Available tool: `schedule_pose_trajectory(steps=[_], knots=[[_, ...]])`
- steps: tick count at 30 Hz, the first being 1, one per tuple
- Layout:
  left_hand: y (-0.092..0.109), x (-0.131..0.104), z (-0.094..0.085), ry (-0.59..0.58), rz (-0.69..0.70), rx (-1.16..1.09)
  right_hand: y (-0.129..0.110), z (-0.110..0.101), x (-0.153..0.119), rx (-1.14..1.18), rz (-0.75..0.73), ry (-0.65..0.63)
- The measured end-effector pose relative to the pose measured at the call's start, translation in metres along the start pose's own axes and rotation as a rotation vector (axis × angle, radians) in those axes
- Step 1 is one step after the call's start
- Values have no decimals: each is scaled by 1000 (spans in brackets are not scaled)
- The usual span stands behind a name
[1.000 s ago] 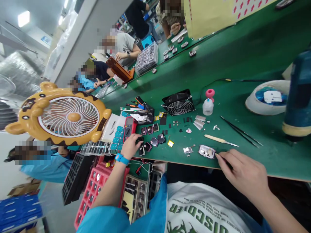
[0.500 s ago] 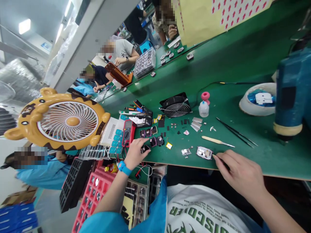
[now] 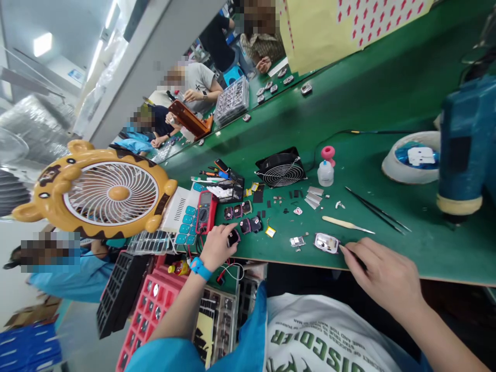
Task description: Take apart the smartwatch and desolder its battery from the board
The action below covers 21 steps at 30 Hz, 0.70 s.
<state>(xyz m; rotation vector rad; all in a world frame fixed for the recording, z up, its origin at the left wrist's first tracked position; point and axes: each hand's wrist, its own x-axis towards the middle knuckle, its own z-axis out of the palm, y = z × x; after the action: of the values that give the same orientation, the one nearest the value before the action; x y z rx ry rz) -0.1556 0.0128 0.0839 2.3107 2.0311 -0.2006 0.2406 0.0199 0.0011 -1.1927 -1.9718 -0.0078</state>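
Note:
My left hand (image 3: pixel 217 247), with a blue band on its wrist, has thumb and fingers closed on a small dark watch case (image 3: pixel 233 237) near the bench edge. Several similar dark watch cases (image 3: pixel 245 226) lie just beyond it. My right hand (image 3: pixel 382 276) rests at the front edge with its fingertips pinched together. Something dark shows under those fingers, too hidden to name. Left of its fingertips lies an open silver watch housing (image 3: pixel 326 243) with parts inside. A small circuit board (image 3: pixel 297 242) and a yellow-edged battery (image 3: pixel 270 231) lie farther left.
A tool with a cream handle (image 3: pixel 343 222) and black tweezers (image 3: pixel 375 209) lie beyond my right hand. Behind stand a black fan (image 3: pixel 281 168), a dispenser bottle (image 3: pixel 325 173) and a blue electric screwdriver (image 3: pixel 461 150). A red multimeter (image 3: pixel 206 212) and tiger-shaped fan (image 3: pixel 116 194) are at left.
My left hand has shifted slightly, and more of the dark watch case now shows at its fingertips. The right hand has hardly moved. A person across the bench has lowered a hand.

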Motion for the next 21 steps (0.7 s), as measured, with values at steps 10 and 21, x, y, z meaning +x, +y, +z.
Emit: schedule_pose_trajectory(steps=[10,21], knots=[[-19,-22,-5,62,14,-132,0,-1,-1,-5,4,-9],[-8,-45,30,252,-270,-169,2,1,-2,-8,12,-31]])
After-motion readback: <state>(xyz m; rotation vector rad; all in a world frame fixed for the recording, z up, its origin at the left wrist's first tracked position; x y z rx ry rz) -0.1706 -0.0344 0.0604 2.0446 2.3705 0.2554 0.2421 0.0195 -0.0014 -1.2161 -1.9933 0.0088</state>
